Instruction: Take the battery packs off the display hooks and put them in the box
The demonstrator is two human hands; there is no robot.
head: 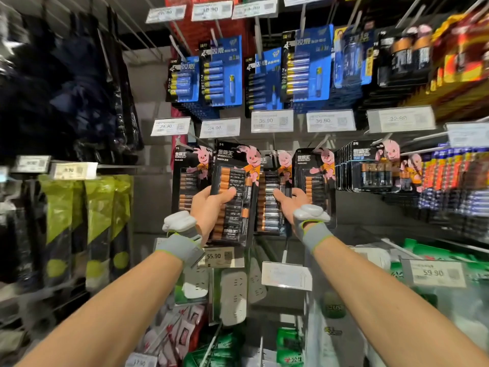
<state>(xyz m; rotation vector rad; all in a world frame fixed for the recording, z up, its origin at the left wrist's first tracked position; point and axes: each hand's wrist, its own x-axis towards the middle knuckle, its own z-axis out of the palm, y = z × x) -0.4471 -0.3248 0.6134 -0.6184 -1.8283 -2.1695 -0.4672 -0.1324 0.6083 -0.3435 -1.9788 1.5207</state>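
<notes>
Gripped front battery pack (234,178) low on its blister with left hand (209,210), thumb across; pinched neighbouring pack (268,215) with right hand (292,205). Judged heavy, stiff, slick plastic; best held mid-blister.

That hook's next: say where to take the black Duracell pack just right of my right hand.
Pinch the black Duracell blister pack at its lower right corner from the front, thumb on its face. It hangs upright from a hook at its top, so the bottom is free to slide forward.
</notes>
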